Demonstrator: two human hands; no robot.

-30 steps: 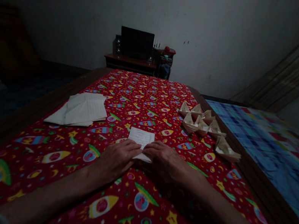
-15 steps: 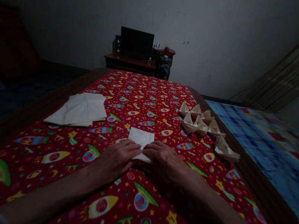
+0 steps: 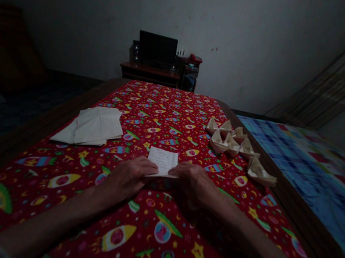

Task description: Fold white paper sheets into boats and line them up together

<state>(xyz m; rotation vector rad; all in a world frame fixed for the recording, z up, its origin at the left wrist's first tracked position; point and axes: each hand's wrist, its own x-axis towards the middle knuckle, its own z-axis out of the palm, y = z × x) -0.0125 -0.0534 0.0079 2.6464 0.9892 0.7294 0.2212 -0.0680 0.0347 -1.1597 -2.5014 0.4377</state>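
A small folded sheet of lined paper [image 3: 163, 161] lies on a red cloth with a rocket pattern [image 3: 150, 214]. My left hand [image 3: 126, 176] grips its near left edge, fingers under the lifted rim. My right hand [image 3: 194, 182] holds its near right edge. The near edge of the paper is raised slightly off the cloth. Both forearms stretch along the cloth toward me.
A loose stack of paper sheets [image 3: 93, 126] lies at the left. Several folded paper boats [image 3: 239, 147] sit at the right near the wooden edge [image 3: 291, 212]. A blue checked cloth [image 3: 312, 171] lies further right. A dark desk with a monitor [image 3: 155, 57] stands by the far wall.
Both hands have drawn apart and slid to the paper's near corners. The near edge of the paper has lifted from the cloth, and the sheet looks shorter than before.
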